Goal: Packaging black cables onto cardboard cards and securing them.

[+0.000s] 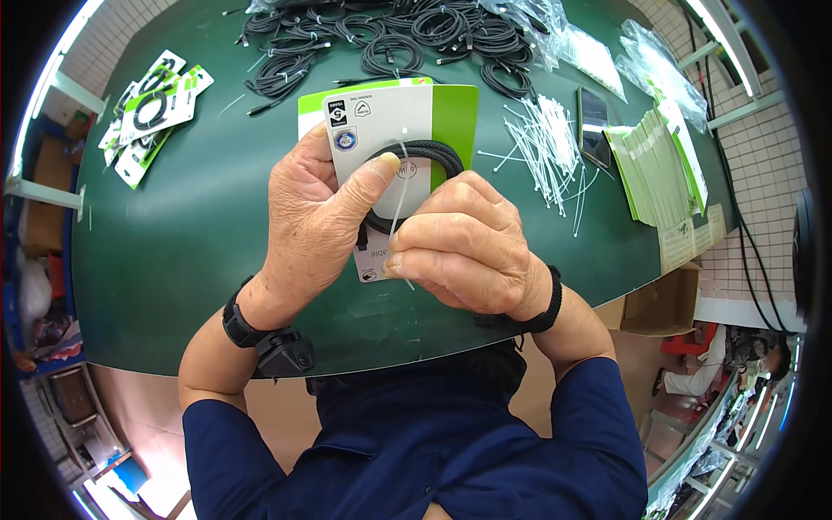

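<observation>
A white and green packaging card (455,108) is held upright above the near middle of the table. Against its face lies a coiled black braided cable (438,149), partly covered by my fingers. My left hand (303,212) grips the card and cable, its thumb pressing on the coil near the top. A thin white cable tie (400,204) passes over the coil and hangs down the card. My right hand (472,247) is closed, pinching the lower part of that tie between thumb and fingers. The fingertips behind the card are hidden.
Several coiled black cables (381,54) spread along the far side of the green table (173,260). Loose white cable ties (546,152), a phone (593,121) and a stack of cards (654,165) lie at right. Carded cables (152,113) sit at left. Plastic bags (663,65) lie far right.
</observation>
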### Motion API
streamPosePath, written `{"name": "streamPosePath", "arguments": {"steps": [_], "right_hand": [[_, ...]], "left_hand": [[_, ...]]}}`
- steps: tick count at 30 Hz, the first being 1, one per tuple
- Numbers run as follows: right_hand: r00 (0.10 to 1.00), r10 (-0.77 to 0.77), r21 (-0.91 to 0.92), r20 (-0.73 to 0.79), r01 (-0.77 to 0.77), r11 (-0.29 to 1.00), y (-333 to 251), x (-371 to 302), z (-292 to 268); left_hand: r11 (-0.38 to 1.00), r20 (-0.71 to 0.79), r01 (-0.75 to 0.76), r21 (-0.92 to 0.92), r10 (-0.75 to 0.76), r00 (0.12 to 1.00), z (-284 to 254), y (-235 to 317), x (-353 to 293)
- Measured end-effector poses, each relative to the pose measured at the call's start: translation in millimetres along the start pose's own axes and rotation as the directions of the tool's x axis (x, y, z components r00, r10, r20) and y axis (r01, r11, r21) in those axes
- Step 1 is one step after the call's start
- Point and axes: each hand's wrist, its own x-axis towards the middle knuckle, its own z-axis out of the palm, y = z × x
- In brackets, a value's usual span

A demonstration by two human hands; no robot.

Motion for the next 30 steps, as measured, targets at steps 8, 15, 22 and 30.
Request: {"name": "streamPosePath", "arguments": {"steps": [8, 15, 22, 30], "right_hand": [[0.996, 0.063, 0.109, -0.056, -0.056, 0.992, 3.5, -4.1, 1.0], [0.993, 0.116, 0.035, -0.038, -0.114, 0.993, 3.5, -3.2, -0.3], [0.926, 0.306, 0.22, -0.22, -0.258, 0.941, -2.4, -2.2, -3.2], [0.962, 0.224, -0.011, -0.158, -0.229, 0.973, 17.0, 7.0, -26.9]], "left_hand": [[1.0, 0.024, -0.008, 0.013, 0.008, 1.0, 2.0, -1.2, -0.2], [0.997, 0.071, -0.027, 0.069, 0.023, 0.997, 0.5, -1.6, -0.5], [0.995, 0.077, -0.027, 0.099, 0.019, 0.997, 6.0, -7.8, -4.3], [0.984, 0.092, -0.06, 0.17, 0.045, 0.995, 5.4, -13.6, -3.7]]}}
